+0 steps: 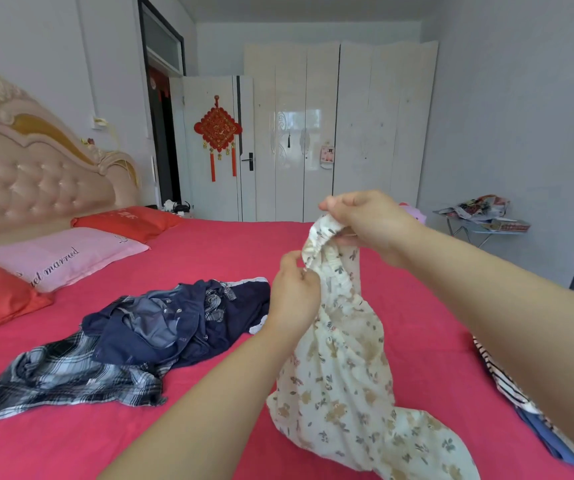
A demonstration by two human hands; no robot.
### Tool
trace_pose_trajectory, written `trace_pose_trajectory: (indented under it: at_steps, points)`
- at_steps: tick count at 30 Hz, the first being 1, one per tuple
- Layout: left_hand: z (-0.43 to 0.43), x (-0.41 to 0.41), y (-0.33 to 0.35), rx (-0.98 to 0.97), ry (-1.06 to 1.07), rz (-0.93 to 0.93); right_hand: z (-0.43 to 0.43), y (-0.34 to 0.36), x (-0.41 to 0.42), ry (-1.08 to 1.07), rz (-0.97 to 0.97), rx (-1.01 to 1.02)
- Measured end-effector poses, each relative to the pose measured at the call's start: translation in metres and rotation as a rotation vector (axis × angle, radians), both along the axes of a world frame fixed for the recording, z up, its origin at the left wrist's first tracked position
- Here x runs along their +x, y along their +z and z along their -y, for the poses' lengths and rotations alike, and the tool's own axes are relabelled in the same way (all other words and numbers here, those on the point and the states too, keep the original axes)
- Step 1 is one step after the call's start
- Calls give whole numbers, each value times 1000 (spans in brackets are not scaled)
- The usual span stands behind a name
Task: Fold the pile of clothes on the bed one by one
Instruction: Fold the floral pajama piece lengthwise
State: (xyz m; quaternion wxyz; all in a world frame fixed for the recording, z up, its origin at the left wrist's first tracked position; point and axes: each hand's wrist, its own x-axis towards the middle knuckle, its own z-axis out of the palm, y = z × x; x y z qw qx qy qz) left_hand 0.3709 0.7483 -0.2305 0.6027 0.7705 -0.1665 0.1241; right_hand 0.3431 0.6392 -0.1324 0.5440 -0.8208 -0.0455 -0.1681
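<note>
At the bed (71, 427) centre, my left grip (294, 289) and right grip (372, 223) both pinch the floral garment (341, 358) by its gathered edge, hem trailing on the sheet. At nine o'clock the dark pile (161, 327) waits unfolded; at three o'clock a striped stack (507, 386) looks done, I judge.

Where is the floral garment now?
Head view, centre: the floral garment hangs from the left hand and right hand, its lower end on the bed, right of the dark pile.

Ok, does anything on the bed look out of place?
Nothing damaged or spilled. The dark clothes pile lies crumpled, and the floral garment gripped by left hand and right hand trails bunched onto the sheet.
</note>
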Motion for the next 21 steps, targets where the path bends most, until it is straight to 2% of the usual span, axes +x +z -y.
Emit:
trace_pose_trajectory:
  at_steps: [3,7,9,11,13,18,21]
  points:
    - [-6,-4,5,46,-87,23,-5,-7,4,201,-211,175]
    - [-19,6,11,106,123,160,-16,-20,16,273,-215,104]
    - [-34,15,11,34,192,95,-14,-28,18,298,-194,31]
    - [-55,21,12,-145,168,-85,-5,-46,20,265,-192,-102]
    - [-79,27,16,-230,171,-187,5,-76,22,229,-269,-184]
    - [-125,30,24,-189,195,-208,14,-174,30,137,-534,-371]
    - [-145,33,21,-152,199,-222,4,-219,43,68,-572,-388]
